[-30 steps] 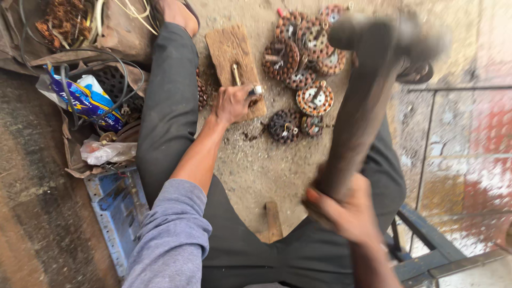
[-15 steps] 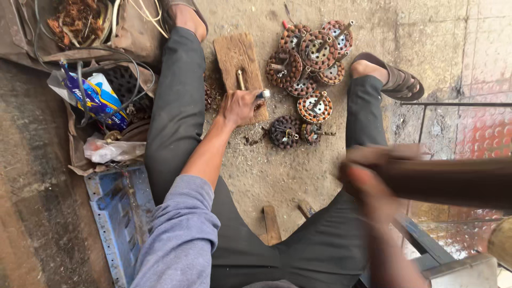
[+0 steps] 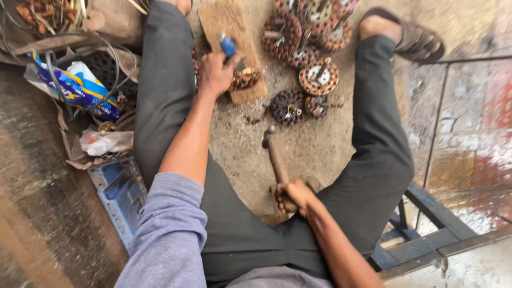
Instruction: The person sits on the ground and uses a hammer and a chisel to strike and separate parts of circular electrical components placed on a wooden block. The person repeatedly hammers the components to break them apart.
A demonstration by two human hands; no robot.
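Observation:
I sit on the ground with my legs spread. My left hand [image 3: 214, 72] grips a blue-handled tool [image 3: 228, 46] over a wooden block [image 3: 224, 24]. A small copper-wound motor part [image 3: 245, 79] lies on the block just right of that hand. My right hand [image 3: 292, 196] holds the wooden handle of a hammer [image 3: 273, 152], lowered between my legs with its head pointing toward the block. Several round rusty motor windings [image 3: 318, 76] lie on the ground beyond, near my right foot.
A blue and white plastic bag [image 3: 80, 88], dark cables [image 3: 58, 48] and a crumpled white bag [image 3: 104, 141] lie at left. A blue metal sheet [image 3: 120, 194] sits beside my left leg. A blue metal frame [image 3: 426, 224] stands at right, next to a sandalled foot [image 3: 410, 37].
The hammer has swung down from raised near the camera to low between my legs. My left hand has lifted the blue-handled tool upright on the block.

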